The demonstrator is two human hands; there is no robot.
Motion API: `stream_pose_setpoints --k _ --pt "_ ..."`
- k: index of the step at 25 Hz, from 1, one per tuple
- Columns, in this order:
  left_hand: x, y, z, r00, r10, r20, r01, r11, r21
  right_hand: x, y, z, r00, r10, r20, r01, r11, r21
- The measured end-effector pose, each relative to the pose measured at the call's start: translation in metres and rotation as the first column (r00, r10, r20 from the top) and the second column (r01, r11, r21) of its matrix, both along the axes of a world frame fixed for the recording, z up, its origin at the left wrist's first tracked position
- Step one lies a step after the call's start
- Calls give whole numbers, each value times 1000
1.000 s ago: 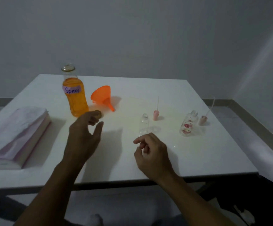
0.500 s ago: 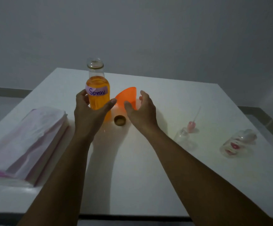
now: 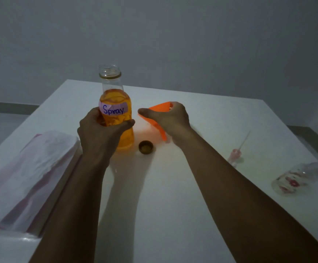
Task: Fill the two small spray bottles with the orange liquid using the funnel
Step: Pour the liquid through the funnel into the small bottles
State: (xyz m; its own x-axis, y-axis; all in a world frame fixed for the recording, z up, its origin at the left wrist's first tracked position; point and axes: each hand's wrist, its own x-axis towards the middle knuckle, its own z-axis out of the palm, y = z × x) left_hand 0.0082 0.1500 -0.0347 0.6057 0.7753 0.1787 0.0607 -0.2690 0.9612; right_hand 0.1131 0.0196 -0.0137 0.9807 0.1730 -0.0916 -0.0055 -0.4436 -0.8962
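An uncapped glass bottle of orange liquid [image 3: 114,97], labelled "Spray", stands upright on the white table [image 3: 173,196]. My left hand [image 3: 99,133] is wrapped around its lower body. My right hand [image 3: 170,118] grips the orange funnel [image 3: 158,109] by its cone, spout pointing down just above the table. The bottle's brown cap [image 3: 146,147] lies between my hands. One small clear spray bottle with red flowers [image 3: 294,179] lies on its side at the right. A pink spray head with its tube [image 3: 236,154] stands beside my right forearm, which hides the other small bottle.
A thick stack of white and pink paper [image 3: 27,177] lies at the table's left edge. The table's right edge runs close behind the flowered bottle. A grey wall stands behind the table.
Both hands reached forward from the near side of the table. My left hand closed on the orange bottle and my right hand took hold of the funnel and lifted it off the table.
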Motion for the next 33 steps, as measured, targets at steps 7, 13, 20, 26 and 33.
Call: stream_pose_setpoints --k 7,13,20,26,33 --pt "-42 -22 22 994 -100 32 94 986 141 -52 -84 57 971 0 241 -82 941 329" --pt "-71 -67 21 961 -276 -31 276 937 214 -86 -171 70 957 -82 279 -40 913 405" --pt "-71 -99 15 929 -360 -88 369 877 308 -97 -210 54 962 -101 254 -10 914 405" --pt "-62 -104 10 931 -351 -99 364 869 335 -92 -212 41 970 -53 238 -32 940 341" --pt "-60 -100 13 935 -335 -120 354 853 383 -90 -213 29 974 -2 228 -72 945 318"
